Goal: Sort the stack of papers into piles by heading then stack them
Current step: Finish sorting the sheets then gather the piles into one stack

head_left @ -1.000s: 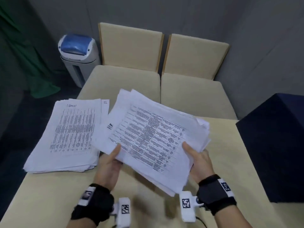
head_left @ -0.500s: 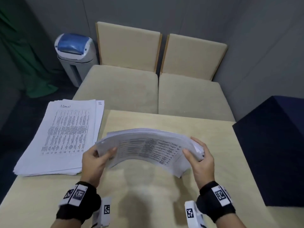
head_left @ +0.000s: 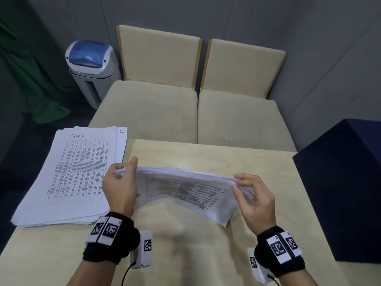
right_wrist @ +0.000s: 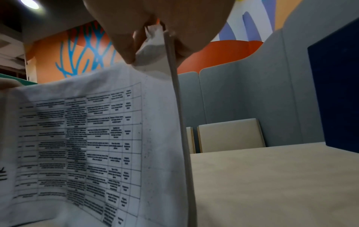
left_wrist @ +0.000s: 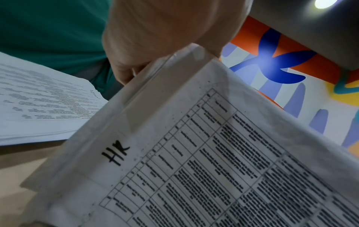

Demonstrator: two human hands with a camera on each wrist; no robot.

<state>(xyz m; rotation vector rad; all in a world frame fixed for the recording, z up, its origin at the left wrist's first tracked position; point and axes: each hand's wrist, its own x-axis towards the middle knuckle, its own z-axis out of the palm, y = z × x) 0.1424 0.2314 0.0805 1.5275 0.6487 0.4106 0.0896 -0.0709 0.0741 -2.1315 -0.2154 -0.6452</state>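
**HR stack held on edge over the tabletop**

I've got the HR stack (head_left: pixel 185 188) in both hands above the middle of the tabletop (head_left: pixel 257 162), its lower long edge down towards the surface; contact I cannot tell. My left hand (head_left: pixel 119 186) is curled round the left end, thumb on top. My right hand (head_left: pixel 255 199) pinches the right end, fingers bent over the sheets. The top sheet reads "HR" in the left wrist view. The ADMIN pile (head_left: pixel 70 174) lies flat at the tabletop's far left corner, overhanging the left edge, apart from the held stack.
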